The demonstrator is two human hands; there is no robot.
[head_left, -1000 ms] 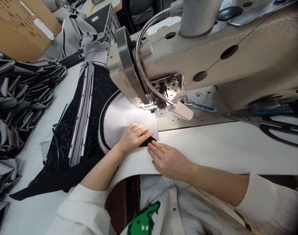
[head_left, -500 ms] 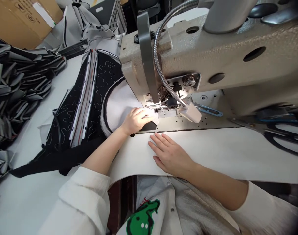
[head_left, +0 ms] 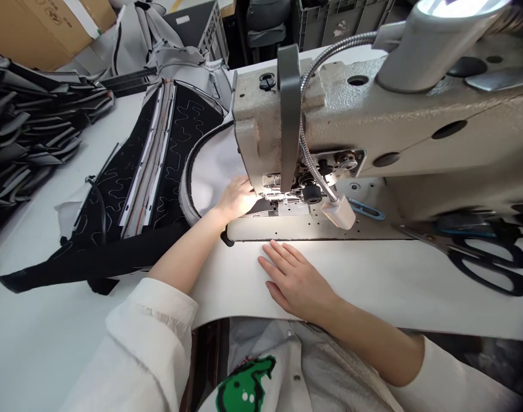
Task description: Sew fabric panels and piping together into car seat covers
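Your right hand point(head_left: 300, 286) now lies apart from the cloth; a second ago its fingertips met the black corner of the work. The white mesh panel point(head_left: 216, 166) has also shifted away from the near edge of the metal plate point(head_left: 248, 229), and its pale corner no longer shows in front of the machine head point(head_left: 259, 137). That seems to leave your left hand point(head_left: 238, 200) alone steadying the work near the needle area.

Your left fingers are bent over the panel's near side, partly hidden by the head; I cannot tell whether they pinch it or only press. Your right fingers are open and flat on the white surface point(head_left: 227, 292), gripping nothing.

The panel sits just left of the frame's centre, running behind the head. It looks smooth and flat, with a rounded, dark-edged outer side. Beside it, black fabric point(head_left: 184, 134) with pale wavy stitching spreads left, carrying a long grey-and-white strip point(head_left: 149, 163).
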